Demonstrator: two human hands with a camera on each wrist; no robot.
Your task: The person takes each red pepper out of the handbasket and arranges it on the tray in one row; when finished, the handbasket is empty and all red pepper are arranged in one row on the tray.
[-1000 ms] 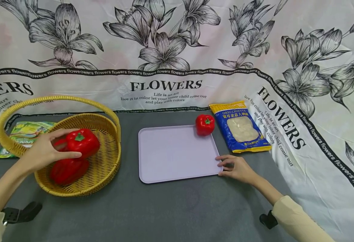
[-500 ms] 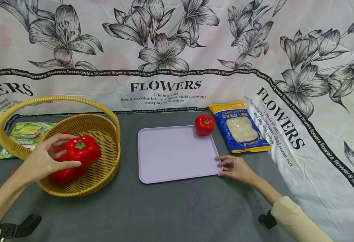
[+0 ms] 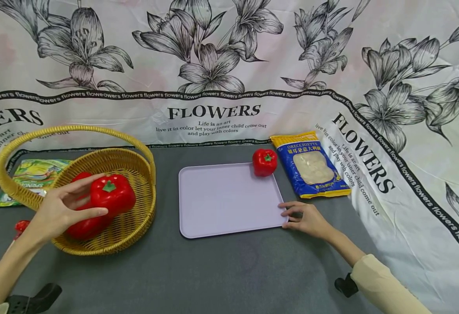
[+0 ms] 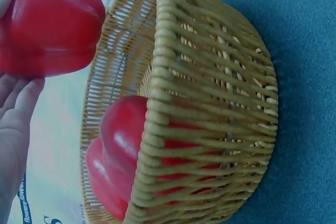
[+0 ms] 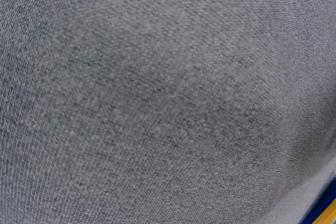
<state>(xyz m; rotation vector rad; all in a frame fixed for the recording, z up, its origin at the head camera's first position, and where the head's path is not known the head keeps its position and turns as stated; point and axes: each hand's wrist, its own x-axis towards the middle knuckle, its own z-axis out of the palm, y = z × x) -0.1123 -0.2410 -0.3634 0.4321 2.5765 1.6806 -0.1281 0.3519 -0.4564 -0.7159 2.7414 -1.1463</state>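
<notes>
My left hand grips a red bell pepper with a green stem, fingers on its far side and thumb on the near side. The left wrist view shows this pepper raised above the rim of the yellow wicker basket. Another red bell pepper lies inside the basket, and more red shows behind the left fingers. On the right, my right hand holds the right edge of a pale lilac tray near its front corner. A smaller red bell pepper sits at the tray's back right corner.
A blue and yellow orecchiette bag lies right of the tray. Left of the basket is a green and yellow packet, partly hidden. The basket's tall handle arches over it. A small red object shows beside the left wrist.
The left hand and its pepper have shifted slightly to the right over the basket. A small red object beside the left wrist has come into view. The right hand and tray stay in place.
</notes>
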